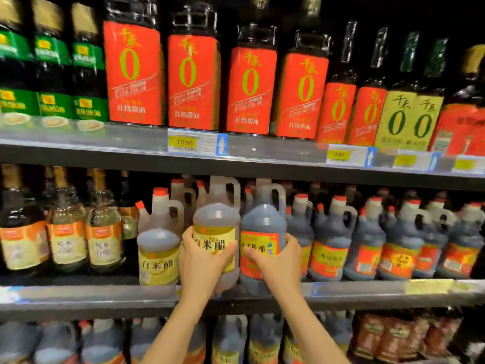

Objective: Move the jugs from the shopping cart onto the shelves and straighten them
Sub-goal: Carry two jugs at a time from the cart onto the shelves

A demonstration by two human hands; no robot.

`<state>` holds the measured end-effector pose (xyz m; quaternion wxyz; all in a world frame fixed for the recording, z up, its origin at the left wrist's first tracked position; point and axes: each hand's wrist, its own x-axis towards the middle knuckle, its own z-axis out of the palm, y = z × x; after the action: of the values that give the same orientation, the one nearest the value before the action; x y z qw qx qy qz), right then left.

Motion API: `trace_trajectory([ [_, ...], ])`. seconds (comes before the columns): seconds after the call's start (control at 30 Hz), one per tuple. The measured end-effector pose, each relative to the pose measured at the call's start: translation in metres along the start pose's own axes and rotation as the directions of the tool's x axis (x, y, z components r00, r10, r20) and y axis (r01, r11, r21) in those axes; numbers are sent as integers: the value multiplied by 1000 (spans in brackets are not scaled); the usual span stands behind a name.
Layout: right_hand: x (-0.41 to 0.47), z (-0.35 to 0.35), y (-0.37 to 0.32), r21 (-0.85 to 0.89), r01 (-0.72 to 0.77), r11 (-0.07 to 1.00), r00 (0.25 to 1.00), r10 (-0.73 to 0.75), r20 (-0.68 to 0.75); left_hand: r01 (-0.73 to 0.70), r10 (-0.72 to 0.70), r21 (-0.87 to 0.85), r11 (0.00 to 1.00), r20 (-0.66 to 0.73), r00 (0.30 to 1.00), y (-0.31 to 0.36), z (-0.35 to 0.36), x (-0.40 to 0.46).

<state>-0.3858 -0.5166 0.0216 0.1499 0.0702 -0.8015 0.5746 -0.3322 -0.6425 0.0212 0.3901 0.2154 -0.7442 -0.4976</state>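
On the middle shelf (367, 291), at its front edge, stand two jugs side by side. My left hand (202, 261) grips the pale jug with the yellow label (216, 219) around its lower body. My right hand (278, 261) wraps the dark jug with the red label (262, 222) from its right side. Both jugs are upright and touch each other. Their handles point back. The shopping cart is out of view.
Another yellow-label jug (157, 248) stands just left of my hands, and a row of dark red-label jugs (367, 243) fills the shelf to the right. Glass bottles (68, 232) sit at far left. Tall red-label bottles (194, 80) crowd the shelf above; more jugs (231, 342) below.
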Motion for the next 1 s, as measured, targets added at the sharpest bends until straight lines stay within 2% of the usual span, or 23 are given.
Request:
trace_trajectory([
  [0.2, 9, 25, 9, 64, 67, 996, 998, -66, -14, 17, -16, 56, 998, -14, 1000, -8, 1, 15],
  [0.47, 17, 38, 21, -53, 6, 999, 999, -9, -49, 42, -43, 108, 993, 5, 999, -24, 16, 29],
  [0.7, 28, 48, 34, -109, 8, 994, 997, -16, -75, -23, 22, 98, 995, 6, 1000, -32, 23, 25],
  [0.9, 22, 51, 47, -157, 36, 987, 997, -47, -67, 5, -9, 106, 994, 34, 999, -44, 27, 18],
  [1.0, 22, 50, 47, -216, 32, 976, 997, -46, -57, 3, -10, 170, 985, 36, 999, -47, 26, 16],
])
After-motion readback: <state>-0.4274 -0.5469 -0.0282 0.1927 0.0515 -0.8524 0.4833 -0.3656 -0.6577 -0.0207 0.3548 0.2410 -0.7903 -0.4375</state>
